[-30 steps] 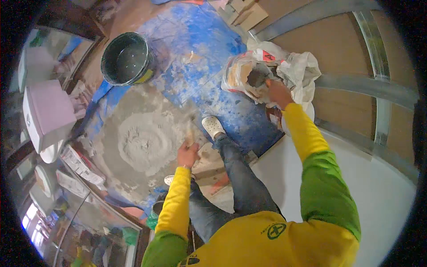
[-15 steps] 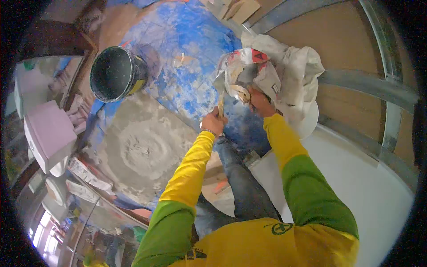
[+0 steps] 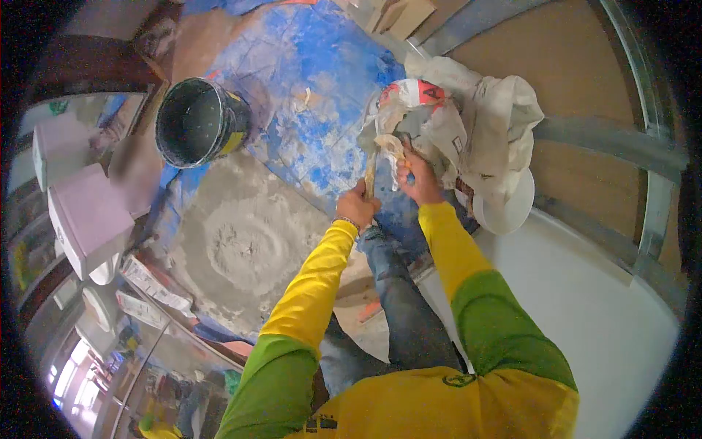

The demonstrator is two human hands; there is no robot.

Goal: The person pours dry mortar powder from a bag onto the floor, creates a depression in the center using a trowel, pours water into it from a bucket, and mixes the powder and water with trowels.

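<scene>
Gripping a narrow tan strip [image 3: 371,174], the person's left hand [image 3: 356,206] is near the right hand [image 3: 420,180], whose hold cannot be told; a torn white-and-red bag [image 3: 443,130] sits at one o'clock.

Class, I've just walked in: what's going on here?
A person's left hand grips a narrow tan thing, too unclear to name. The right hand is at the torn mouth of a bag; whether it holds anything is hard to tell. Left in the picture are a grey patch with ring-shaped marks and a dark bucket.
</scene>
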